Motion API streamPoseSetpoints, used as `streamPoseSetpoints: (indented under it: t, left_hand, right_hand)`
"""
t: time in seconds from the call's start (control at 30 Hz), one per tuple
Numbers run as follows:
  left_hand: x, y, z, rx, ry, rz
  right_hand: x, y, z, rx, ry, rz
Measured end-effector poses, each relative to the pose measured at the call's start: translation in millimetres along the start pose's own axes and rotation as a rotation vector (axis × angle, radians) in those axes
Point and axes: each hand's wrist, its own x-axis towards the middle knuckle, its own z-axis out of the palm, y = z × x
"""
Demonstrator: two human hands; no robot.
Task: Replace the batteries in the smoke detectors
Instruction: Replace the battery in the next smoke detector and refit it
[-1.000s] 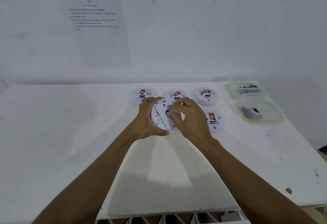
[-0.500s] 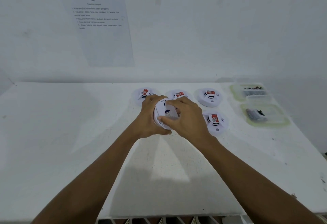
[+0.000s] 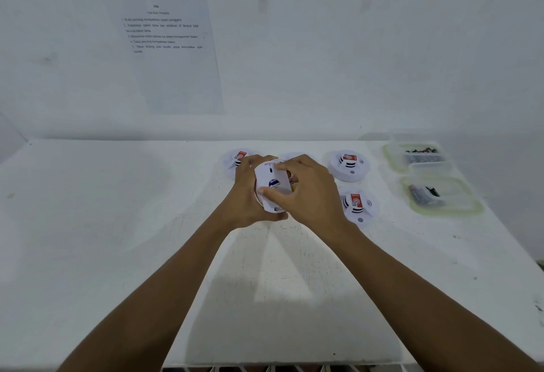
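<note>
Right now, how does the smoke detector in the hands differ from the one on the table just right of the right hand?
Pose: the held smoke detector is tilted up on edge; the nearby smoke detector lies flat on the table.
Contact: the left hand and right hand grip the held one; nothing touches the nearby one.
Face: the held one shows a small blue mark, the nearby one a red label.
Both are round and white.
</note>
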Motion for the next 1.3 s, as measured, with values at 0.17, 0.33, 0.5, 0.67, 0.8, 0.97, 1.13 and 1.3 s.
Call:
streamPoseSetpoints:
  t: [0.17, 0.33, 0.5, 0.67, 0.8, 0.97, 1.13, 1.3]
  left_hand:
    - [4.9, 15.0, -1.2, -0.036, -0.009, -0.01]
    - [5.1, 9.1, 3.3, -0.094, -0.025, -0.002]
    - [-0.2, 13.2, 0.4, -0.08, -0.05, -0.015]
    - [8.4, 1.5, 7.2, -0.284, -0.139, -0.104]
    - [11.4, -2.8, 11.3, -0.324, -0.09, -0.077]
    - [9.2, -2.9, 5.6, -0.233, -0.174, -0.116]
    - [21.8, 2.8, 1.7, -0.068, -0.215, -0.11]
    - [-2.3, 12.7, 6.6, -0.126, -0.122, 0.004]
  right_hand:
    - [3.6, 7.3, -6.7, -0.028, -0.029, -0.024]
    - [3.1, 11.2, -14.6, -0.013, -0.059, -0.033]
    - [2.5, 14.2, -17.7, -0.022, -0.109, -0.049]
    - [0.7, 14.1, -22.8, -0.016, -0.119, -0.061]
    - [2.9, 12.0, -21.9, -0.07, -0.181, -0.065]
    - [4.2, 13.1, -17.6, -0.056, -0.142, -0.029]
    - [2.5, 9.3, -8.3, -0.01, -0.069, 0.102]
    - [-0.6, 8.1, -9.2, 0.102, -0.037, 0.268]
